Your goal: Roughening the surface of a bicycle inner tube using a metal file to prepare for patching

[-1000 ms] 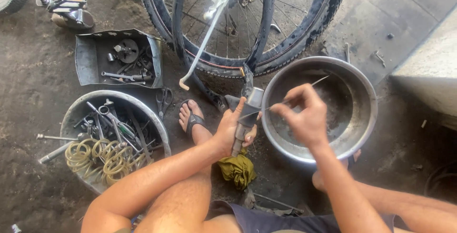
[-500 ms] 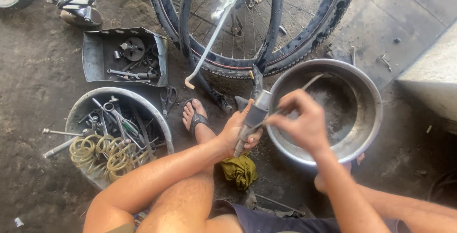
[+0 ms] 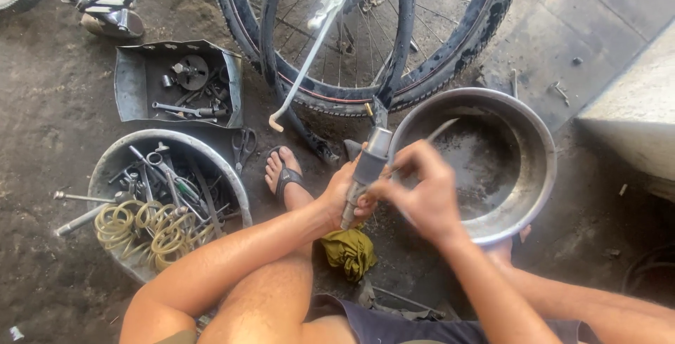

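My left hand [image 3: 343, 193] grips a grey metal tube-shaped bicycle part [image 3: 363, 173], held upright over the floor. My right hand [image 3: 420, 193] pinches a thin metal rod [image 3: 441, 131] whose free end reaches up over a large round metal basin [image 3: 541, 175]; its fingers touch the tube's side. Just behind the hands stands a bicycle wheel [image 3: 365, 31] with a black tyre and a white frame piece [image 3: 316, 31]. A crumpled olive-green rag [image 3: 349, 251] lies on the floor below my hands. My sandalled foot [image 3: 285, 175] rests left of them.
A round metal bowl [image 3: 232, 182] at left holds wrenches, tools and a coiled yellow hose [image 3: 144, 228]. Behind it a dark metal tray [image 3: 130, 80] holds small parts. Scissors [image 3: 244, 146] lie between them. A pedal [image 3: 105, 3] lies top left. A concrete step [image 3: 633, 112] rises at right.
The camera has shifted slightly. My hands have drawn closer together around the grey tube, and the right hand with the thin rod has moved left off the basin toward the tube.
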